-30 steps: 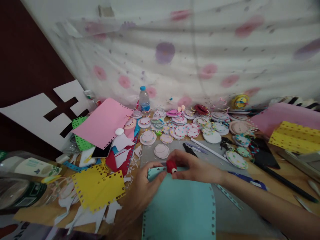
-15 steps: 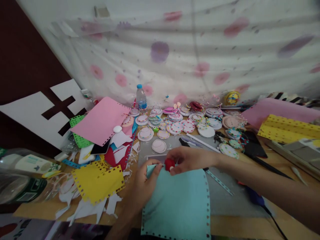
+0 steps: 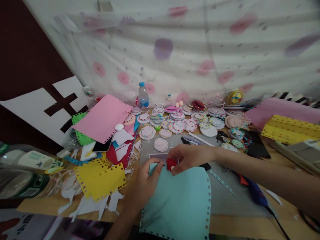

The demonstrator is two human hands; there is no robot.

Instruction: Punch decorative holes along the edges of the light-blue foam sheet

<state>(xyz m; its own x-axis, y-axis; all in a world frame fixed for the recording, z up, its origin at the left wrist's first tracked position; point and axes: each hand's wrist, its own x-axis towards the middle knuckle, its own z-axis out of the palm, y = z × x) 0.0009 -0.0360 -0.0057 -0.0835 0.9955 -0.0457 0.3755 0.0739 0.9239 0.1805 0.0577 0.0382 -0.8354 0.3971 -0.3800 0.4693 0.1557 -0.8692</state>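
A turquoise sheet (image 3: 180, 203) with small heart-shaped holes along its edges hangs over the near table edge. My left hand (image 3: 148, 176) pinches its upper left corner between thumb and fingers. At the sheet's top edge, my right hand (image 3: 186, 158) is closed round a small red paper punch (image 3: 171, 164) with a white part. My fingers partly hide the punch, so I cannot tell whether it is pressed down. Beyond my hands, a round white paper piece (image 3: 160, 144) lies on the grey mat (image 3: 225, 203).
Several decorated paper discs (image 3: 178, 126) fill the back. Yellow sheets (image 3: 101, 180), a pink sheet (image 3: 102, 116), white scraps and plastic bottles (image 3: 27, 160) crowd the left. On the right lie a blue corded tool (image 3: 256, 193) and a black phone-like slab (image 3: 257, 145). A water bottle (image 3: 143, 96) stands behind.
The view has shifted slightly. My right hand stays on the punch at the sheet's top edge, and my left hand keeps its pinch on the corner.
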